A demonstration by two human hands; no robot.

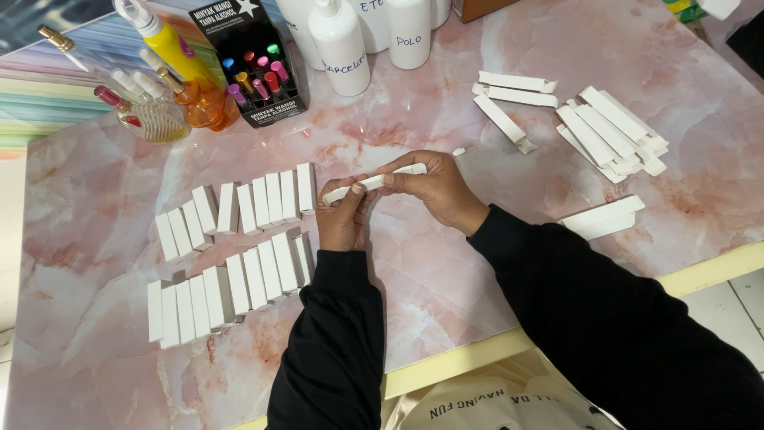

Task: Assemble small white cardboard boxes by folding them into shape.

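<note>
Both hands hold one slim white carton above the pink marbled surface: the left hand pinches its near-left end, the right hand grips its far end (possibly folding a flap). Two rows of finished cartons lie left; flat cartons far right.

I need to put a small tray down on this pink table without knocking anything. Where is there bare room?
Bare marble lies along the near left edge, below the rows of folded white boxes, and between the right hand and the flat white boxes. The far left is crowded with perfume bottles and white pump bottles.
</note>
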